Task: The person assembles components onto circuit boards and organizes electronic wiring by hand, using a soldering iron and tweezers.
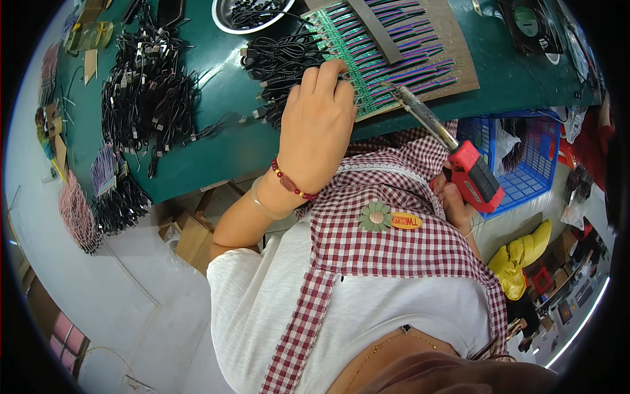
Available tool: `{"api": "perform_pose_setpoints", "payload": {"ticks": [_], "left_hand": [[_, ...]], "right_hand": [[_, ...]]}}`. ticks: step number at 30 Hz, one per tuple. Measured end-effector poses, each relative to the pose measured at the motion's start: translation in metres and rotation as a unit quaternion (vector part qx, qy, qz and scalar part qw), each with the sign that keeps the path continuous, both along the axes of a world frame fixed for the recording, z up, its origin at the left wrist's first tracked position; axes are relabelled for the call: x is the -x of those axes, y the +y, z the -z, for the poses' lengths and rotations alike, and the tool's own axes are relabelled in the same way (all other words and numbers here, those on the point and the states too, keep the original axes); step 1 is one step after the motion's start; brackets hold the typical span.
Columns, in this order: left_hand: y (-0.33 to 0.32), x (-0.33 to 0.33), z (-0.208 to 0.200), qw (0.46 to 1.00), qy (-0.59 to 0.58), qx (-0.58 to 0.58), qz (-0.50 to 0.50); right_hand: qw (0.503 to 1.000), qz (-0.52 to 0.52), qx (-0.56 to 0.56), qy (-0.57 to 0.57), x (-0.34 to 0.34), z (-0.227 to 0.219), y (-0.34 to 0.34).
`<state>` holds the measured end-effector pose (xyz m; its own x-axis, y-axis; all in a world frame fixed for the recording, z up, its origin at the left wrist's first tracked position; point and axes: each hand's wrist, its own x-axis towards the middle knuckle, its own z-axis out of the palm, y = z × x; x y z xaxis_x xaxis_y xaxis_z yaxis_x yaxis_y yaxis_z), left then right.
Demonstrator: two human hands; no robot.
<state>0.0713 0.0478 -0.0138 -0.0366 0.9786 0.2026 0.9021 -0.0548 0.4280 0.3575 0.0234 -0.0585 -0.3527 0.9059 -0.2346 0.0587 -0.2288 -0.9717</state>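
Note:
My left hand (pixel 318 118) bends its fingers down over the left edge of a green circuit board panel (pixel 338 49); its fingertips are hidden, so whatever they pinch cannot be made out. Black cables (pixel 279 62) lie bundled beside it, their ends meeting that edge. Rows of thin multicoloured wires (pixel 413 56) run rightward from the panel. My right hand (pixel 456 205) is closed round the red and black handle of a soldering gun (pixel 474 174). Its metal barrel points up and left, with the tip close to the panel's near right part.
A grey bar (pixel 374 29) lies across the wires, on a brown board (pixel 462 69). Behind the cables stands a white bowl (pixel 220 23) of small black parts. A large cable heap (pixel 147 92) covers the left of the green table (pixel 203 154). Blue crates (pixel 535 161) stand below right.

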Motion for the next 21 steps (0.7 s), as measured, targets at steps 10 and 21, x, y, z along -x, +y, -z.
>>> {"api": "perform_pose_setpoints", "payload": {"ticks": [10, 21], "left_hand": [[-0.072, 0.097, 0.007, 0.975, 0.139, 0.095, -0.146], [-0.050, 0.057, -0.019, 0.630, -0.748, -0.168, -0.123]], "right_hand": [[0.994, 0.062, -0.022, 0.084, 0.028, -0.016, 0.022], [0.987, 0.084, -0.012, 0.133, 0.060, -0.038, 0.036]]}}
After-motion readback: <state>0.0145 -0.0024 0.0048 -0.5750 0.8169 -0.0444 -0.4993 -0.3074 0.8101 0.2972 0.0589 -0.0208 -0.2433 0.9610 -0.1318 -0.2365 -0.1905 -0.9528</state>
